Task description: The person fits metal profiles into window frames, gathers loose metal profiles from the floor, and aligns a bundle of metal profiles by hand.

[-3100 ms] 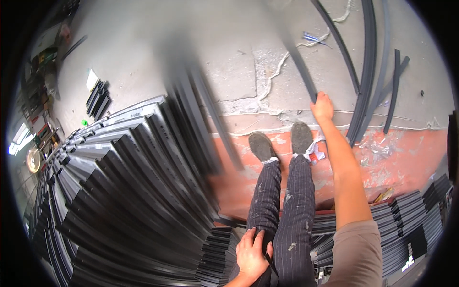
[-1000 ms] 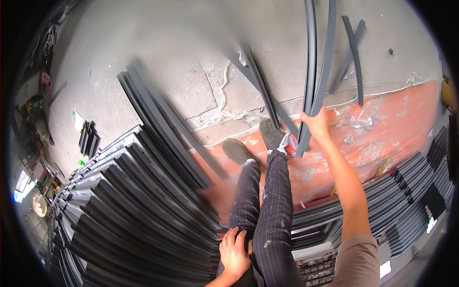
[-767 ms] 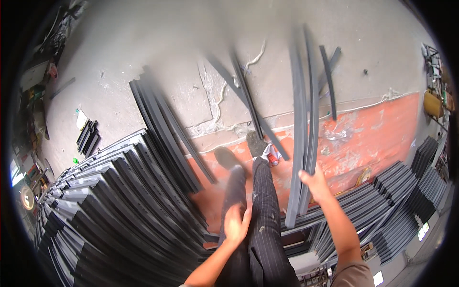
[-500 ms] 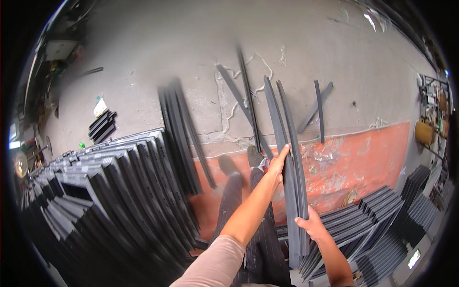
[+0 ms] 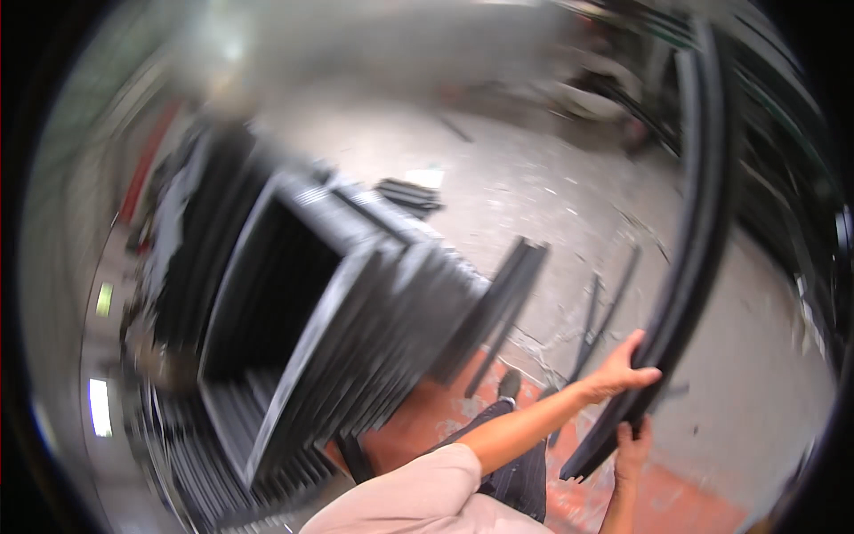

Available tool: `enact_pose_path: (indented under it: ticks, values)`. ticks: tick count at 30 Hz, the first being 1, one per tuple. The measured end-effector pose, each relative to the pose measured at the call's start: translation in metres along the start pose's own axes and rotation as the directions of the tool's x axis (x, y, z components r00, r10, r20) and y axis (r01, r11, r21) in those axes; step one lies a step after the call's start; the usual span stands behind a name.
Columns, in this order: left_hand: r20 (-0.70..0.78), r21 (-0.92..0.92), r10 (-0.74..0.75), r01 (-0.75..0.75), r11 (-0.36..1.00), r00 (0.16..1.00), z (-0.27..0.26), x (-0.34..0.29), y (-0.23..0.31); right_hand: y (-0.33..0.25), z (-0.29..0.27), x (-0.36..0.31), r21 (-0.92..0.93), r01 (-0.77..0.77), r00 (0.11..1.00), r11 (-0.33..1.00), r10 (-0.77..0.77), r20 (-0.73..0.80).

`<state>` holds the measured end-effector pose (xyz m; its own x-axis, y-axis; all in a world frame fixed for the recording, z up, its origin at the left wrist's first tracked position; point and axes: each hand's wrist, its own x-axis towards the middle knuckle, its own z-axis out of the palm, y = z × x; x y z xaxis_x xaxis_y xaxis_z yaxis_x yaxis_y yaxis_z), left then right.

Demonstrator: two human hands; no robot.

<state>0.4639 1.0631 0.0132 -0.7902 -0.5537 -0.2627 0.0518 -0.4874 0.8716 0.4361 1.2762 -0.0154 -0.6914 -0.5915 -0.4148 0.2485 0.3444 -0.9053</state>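
Note:
The picture is blurred by motion. A long black strip (image 5: pixel 689 258) arcs from lower right up toward the top right edge. My left hand (image 5: pixel 623 369) reaches out from a pale sleeve and grips the strip near its lower end. Just below it, my right hand (image 5: pixel 632 449) is closed around the same strip. The strip's bottom tip hangs above the orange-painted floor (image 5: pixel 703 503).
A big stack of black profiles (image 5: pixel 356 338) leans at left and centre, close to my legs. My striped trousers (image 5: pixel 511 463) and a dark shoe (image 5: pixel 509 383) show below. Loose black strips (image 5: pixel 592 320) lie on the grey concrete, with a small pile (image 5: pixel 405 191) farther off.
The view has swung round sharply. The long black strip has risen from the floor and now stands up at the right, with my left hand joined to my right on it.

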Motion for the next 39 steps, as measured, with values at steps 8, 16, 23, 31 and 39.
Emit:
enact_pose_path:
  ticks: [8,16,23,31,39]
  values:
    - [-0.240,-0.078,0.368,-0.396,0.915,0.898,-0.058,-0.074,0.169,-0.167,0.079,0.013,0.201,0.431,0.859,0.880,-0.468,0.207]
    - [-0.130,-0.357,0.726,-0.715,0.602,0.676,-0.155,-0.265,0.244,-0.224,0.148,0.061,-0.088,0.793,0.566,0.603,-0.676,0.471]
    - [-0.476,-0.051,0.741,-0.856,0.514,0.474,-0.180,-0.392,0.254,-0.264,0.293,0.035,-0.050,0.952,0.264,0.303,-0.724,0.637]
    - [-0.635,0.354,0.771,-0.908,0.226,-0.055,-0.267,-0.561,0.260,-0.299,0.444,-0.038,0.061,0.971,0.026,0.232,-0.355,0.935]
    - [-0.635,0.747,0.590,-0.592,0.303,-0.499,-0.309,-0.691,0.211,-0.275,0.570,-0.097,0.334,0.942,-0.335,0.039,0.026,0.942]
